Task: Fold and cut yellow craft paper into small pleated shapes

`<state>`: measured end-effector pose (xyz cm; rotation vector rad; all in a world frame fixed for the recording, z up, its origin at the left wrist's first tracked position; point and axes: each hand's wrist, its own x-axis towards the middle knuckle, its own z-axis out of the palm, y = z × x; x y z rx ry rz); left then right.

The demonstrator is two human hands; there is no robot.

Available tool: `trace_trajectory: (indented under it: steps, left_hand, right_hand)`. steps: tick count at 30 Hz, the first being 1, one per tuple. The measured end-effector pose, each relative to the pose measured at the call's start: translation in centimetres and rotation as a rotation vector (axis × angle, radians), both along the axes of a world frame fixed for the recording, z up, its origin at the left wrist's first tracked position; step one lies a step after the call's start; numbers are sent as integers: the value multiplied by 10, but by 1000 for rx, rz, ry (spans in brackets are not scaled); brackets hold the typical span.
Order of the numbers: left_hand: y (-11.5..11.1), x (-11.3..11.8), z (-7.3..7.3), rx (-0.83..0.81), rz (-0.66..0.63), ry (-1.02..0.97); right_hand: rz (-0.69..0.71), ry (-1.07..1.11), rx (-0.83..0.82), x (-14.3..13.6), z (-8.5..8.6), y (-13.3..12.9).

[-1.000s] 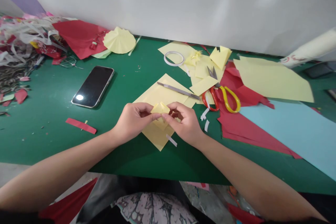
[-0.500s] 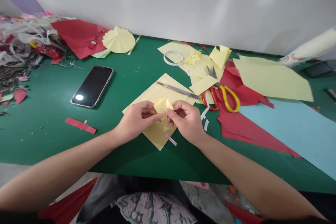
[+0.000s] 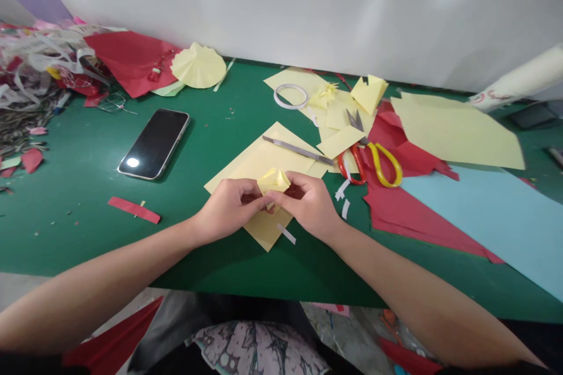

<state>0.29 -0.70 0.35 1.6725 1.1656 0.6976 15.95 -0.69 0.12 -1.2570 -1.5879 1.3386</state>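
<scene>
Between my hands is a small folded piece of yellow paper [image 3: 273, 180], its upper edges curling up. My left hand [image 3: 229, 205] pinches it from the left, and my right hand [image 3: 311, 204] pinches it from the right; the two thumbs meet at its lower edge. Several of my fingers are hidden behind the paper. Beneath the hands lies a pale yellow sheet [image 3: 246, 158], turned cornerwise on the green table. A slim metal craft knife [image 3: 299, 150] rests across it. A short white strip [image 3: 287, 234] lies over its lower right edge.
Scissors [image 3: 373, 158] with red and yellow handles lie right of my hands, among yellow, red and blue paper [image 3: 492, 217]. A tape roll [image 3: 291, 96] is behind. Left are a phone [image 3: 155, 144], a red strip [image 3: 134, 210] and a heap of scraps [image 3: 39, 82].
Both thumbs have drawn together at the paper's lower edge. The folded yellow paper has tilted, and its top now looks more curled. Things on the table have stayed in place.
</scene>
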Motion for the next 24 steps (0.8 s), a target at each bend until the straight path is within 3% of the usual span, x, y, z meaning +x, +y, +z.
trace_trajectory:
  steps: [9, 24]
  left_hand:
    - [-2, 1, 3, -19, 19, 1]
    - [-1, -1, -3, -83, -68, -70]
  right_hand:
    - [3, 34, -3, 0, 4, -1]
    - [77, 240, -120, 0, 2, -1]
